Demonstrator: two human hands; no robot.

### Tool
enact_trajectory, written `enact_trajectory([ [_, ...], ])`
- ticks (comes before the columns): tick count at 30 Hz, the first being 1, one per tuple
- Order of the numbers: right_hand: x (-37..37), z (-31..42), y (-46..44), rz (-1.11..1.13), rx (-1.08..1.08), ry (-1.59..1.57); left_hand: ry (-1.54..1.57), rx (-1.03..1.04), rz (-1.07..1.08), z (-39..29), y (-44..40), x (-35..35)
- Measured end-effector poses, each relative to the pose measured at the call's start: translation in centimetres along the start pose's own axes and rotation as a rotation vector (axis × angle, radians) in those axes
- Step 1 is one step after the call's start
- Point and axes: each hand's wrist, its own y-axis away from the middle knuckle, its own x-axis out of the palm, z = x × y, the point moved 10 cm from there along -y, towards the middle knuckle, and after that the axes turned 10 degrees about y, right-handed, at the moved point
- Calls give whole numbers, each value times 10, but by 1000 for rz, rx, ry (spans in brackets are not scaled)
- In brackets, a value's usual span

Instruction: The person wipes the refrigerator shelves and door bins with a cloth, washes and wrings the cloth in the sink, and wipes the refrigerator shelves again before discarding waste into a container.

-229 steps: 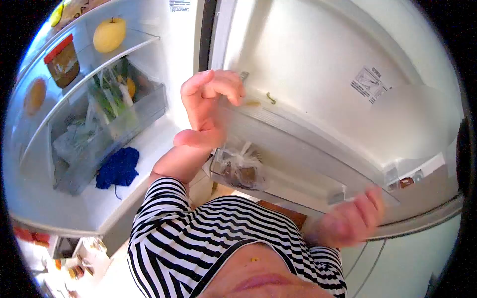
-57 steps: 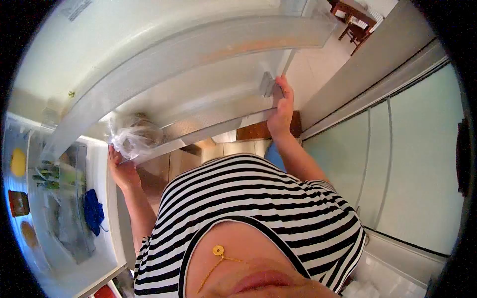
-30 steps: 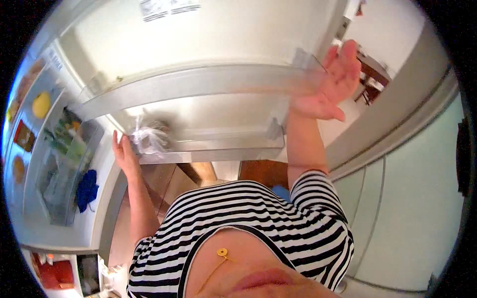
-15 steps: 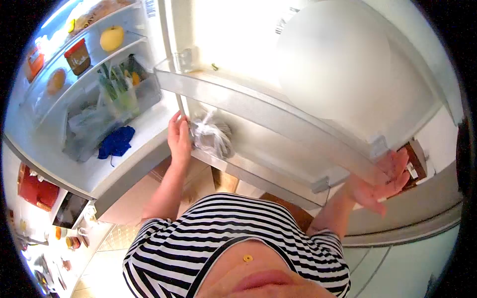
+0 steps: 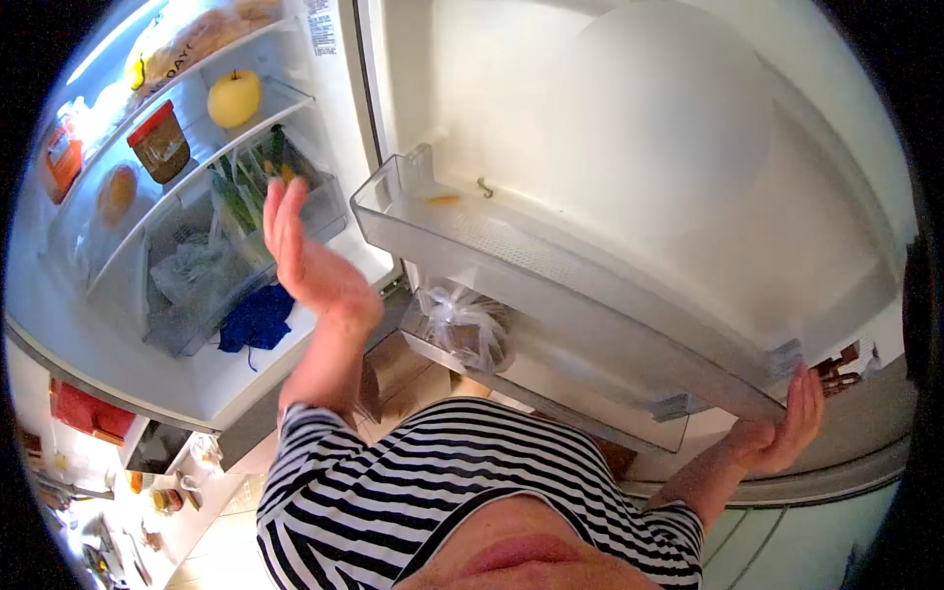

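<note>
My left hand [image 5: 313, 270] is raised in front of the open fridge, fingers stretched and holding nothing. Behind it are a clear drawer [image 5: 187, 280] with leafy greens in a bag and a crumpled dark blue cloth [image 5: 258, 317]. At the right, my right hand [image 5: 785, 425] is cupped around the end of the transparent upper door shelf [image 5: 590, 285]; its thumb is partly hidden. Small green and yellowish scraps lie in that shelf. A knotted plastic bag [image 5: 470, 324] with dark contents sits in the lower door shelf [image 5: 580, 408].
The fridge shelves carry a yellow apple [image 5: 234, 98], a red-lidded jar [image 5: 159, 143], a brown egg-shaped item [image 5: 118, 192] and a bread bag [image 5: 197, 44]. A hazy round blur covers part of the fridge door [image 5: 482, 88]. A cluttered counter [image 5: 147, 521] stands at lower left.
My left hand has left the door's inner edge near the knotted bag and risen up and left. My right hand has moved down onto the upper shelf's end. The view has shifted slightly.
</note>
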Motion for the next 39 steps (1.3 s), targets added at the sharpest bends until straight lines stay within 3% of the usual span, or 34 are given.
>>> enact_trajectory([
  [3,4,-19,18,125,84,21,200,-156,16,14,-23,37],
  [6,2,-27,37,160,-23,-114,182,-130,212,18,-5,42],
  [9,8,-19,32,182,-62,-64,190,-99,155,16,-11,45],
  [11,-1,-16,26,-11,97,49,202,-50,153,13,-12,46],
  [15,0,-16,33,97,-13,110,199,-70,184,11,-13,48],
  [17,0,-35,44,101,267,205,264,-139,184,17,-8,46],
  [21,4,-36,39,56,257,139,307,-215,192,20,-10,45],
  [24,4,-25,24,-39,220,-111,173,-168,-89,21,-19,-4],
  [27,3,-7,16,-44,12,8,80,-159,-217,-11,-4,-59],
  [29,-24,-12,27,-350,-54,40,-61,-137,-124,-35,24,-75],
  [30,-24,-11,30,-336,-63,6,-150,-133,-9,-47,41,-78],
  [32,-65,30,65,-758,-358,-102,-338,-320,282,-64,86,-80],
  [34,-50,61,70,-512,-498,-526,-409,-614,587,-82,141,-76],
  [36,-2,78,81,241,-163,-917,-408,-815,853,-104,193,-72],
  [37,7,105,79,380,-169,-899,-428,-900,976,-115,217,-71],
  [38,19,127,79,516,-182,-881,-457,-913,970,-124,229,-78],
  [39,19,134,83,509,-195,-916,-433,-1001,1129,-134,257,-82],
])
